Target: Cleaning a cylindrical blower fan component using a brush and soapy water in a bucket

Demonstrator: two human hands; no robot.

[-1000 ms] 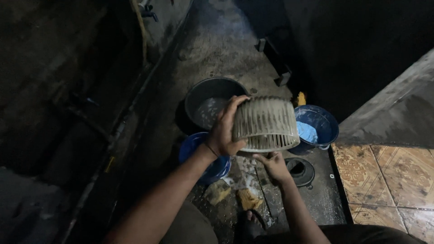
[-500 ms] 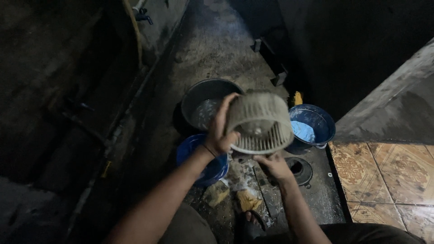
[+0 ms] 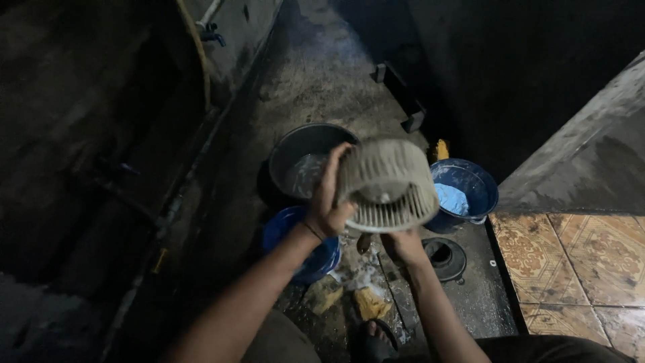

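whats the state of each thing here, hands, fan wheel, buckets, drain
left hand: gripping the fan wheel's side
right hand: under the wheel, supporting its rim
fan wheel: held in the air, tilted, dusty grey
dark basin: upright, holds water
blue bucket: upright, light blue stuff inside
blue bowl: on the floor, partly hidden by the arm
floor drain: uncovered, open hole
floor: wet, soapy near the foot

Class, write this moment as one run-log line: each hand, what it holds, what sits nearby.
left hand: grips fan wheel side | right hand: supports it below | nearby: grey basin, blue bucket, floor drain
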